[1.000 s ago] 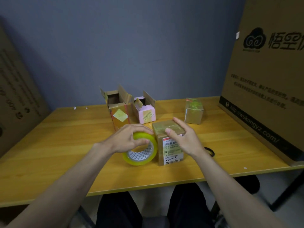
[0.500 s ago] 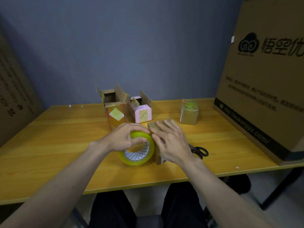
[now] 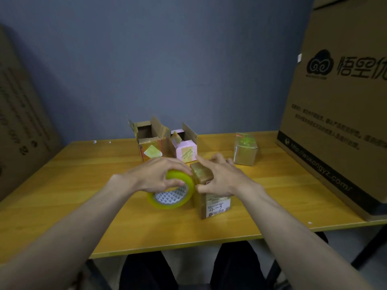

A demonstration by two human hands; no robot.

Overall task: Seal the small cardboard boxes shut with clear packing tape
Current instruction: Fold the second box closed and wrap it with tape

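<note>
Left hand is curled round the tape roll, which stands on edge right against the box mid-table, toward the front edge. Right hand lies flat over the box top, thumb on its left side (label reads 4-3).

**Non-task surroundings**

Yellow wooden desk; blue-grey wall behind; large printed cardboard carton standing on desk's right end; another big carton leaning at left; dark trousers below desk edge.
</note>
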